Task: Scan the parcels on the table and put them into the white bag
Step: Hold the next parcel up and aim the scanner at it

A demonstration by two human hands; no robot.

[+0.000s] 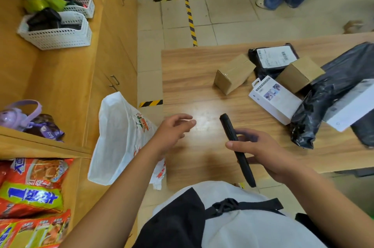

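On the wood-grain counter (192, 77) lie two plain cardboard boxes (233, 73), two white printed cartons (273, 99) and two crinkled black plastic mailers (323, 95). The thin white bag (121, 138) hangs slack at the counter's left edge. The left hand (174, 132) hovers empty, fingers loosely spread. The right hand (265, 154) grips a slim black scanner (236, 146), edge-on.

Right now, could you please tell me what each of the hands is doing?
Left hand: open, holding nothing, above the table edge.
Right hand: closed on the black handheld device.
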